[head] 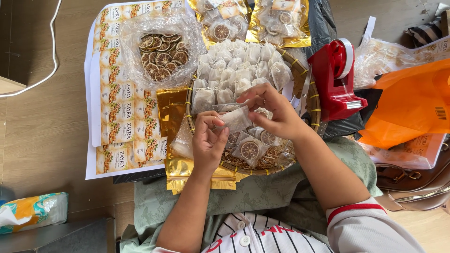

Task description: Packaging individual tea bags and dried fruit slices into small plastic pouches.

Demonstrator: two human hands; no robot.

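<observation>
Both of my hands hold one small white filter sachet (236,119) over a round woven bamboo tray (313,100). My left hand (207,140) grips its lower left side, and my right hand (269,110) pinches its upper right edge. The tray's far half is piled with several filled white sachets (239,65). Its near half holds clear packets with dried citrus slices (250,150) and loose dried bits. Gold foil pouches (171,112) lie under the tray's left edge.
A clear bag of dried citrus slices (161,54) rests on sheets of printed labels (119,98) at left. Gold packs of sachets (253,18) lie beyond the tray. A red tape dispenser (335,77), orange plastic bag (412,100), brown handbag (412,180) and tissue pack (30,212) surround me.
</observation>
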